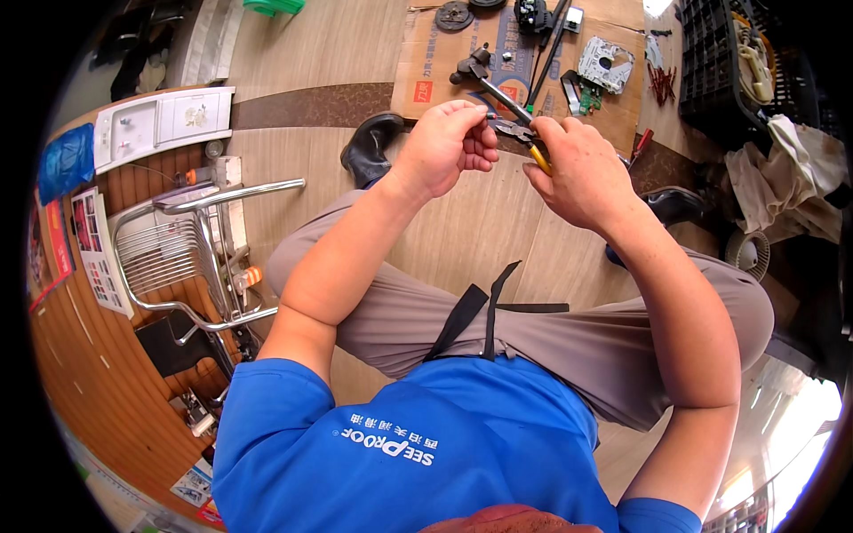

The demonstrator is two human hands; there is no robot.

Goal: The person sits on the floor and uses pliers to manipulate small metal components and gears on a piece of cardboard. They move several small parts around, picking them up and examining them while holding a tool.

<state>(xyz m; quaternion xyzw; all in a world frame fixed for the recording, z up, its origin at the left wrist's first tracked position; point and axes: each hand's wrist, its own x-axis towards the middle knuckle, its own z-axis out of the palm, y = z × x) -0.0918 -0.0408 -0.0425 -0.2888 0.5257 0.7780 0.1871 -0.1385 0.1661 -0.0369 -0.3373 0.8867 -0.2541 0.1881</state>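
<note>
My right hand (pixel 582 173) is wrapped round yellow-handled pliers (pixel 539 160), whose metal jaws point left. Close by, the thumb and fingers of my left hand (pixel 444 151) pinch a small dark piece (pixel 491 116) at the tip of the jaws. It is too small to name. I cannot tell whether the jaws grip it. Just beyond both hands a hammer (pixel 499 91) lies on the flattened cardboard (pixel 426 53), its handle running toward my right hand.
Dark round metal parts (pixel 454 16), a white metal plate (pixel 606 64) and a green circuit board (pixel 588 99) lie on the cardboard. At right stand a black crate (pixel 711 67) and crumpled cloth (pixel 782 178). A chrome-framed chair (pixel 169 258) stands at left.
</note>
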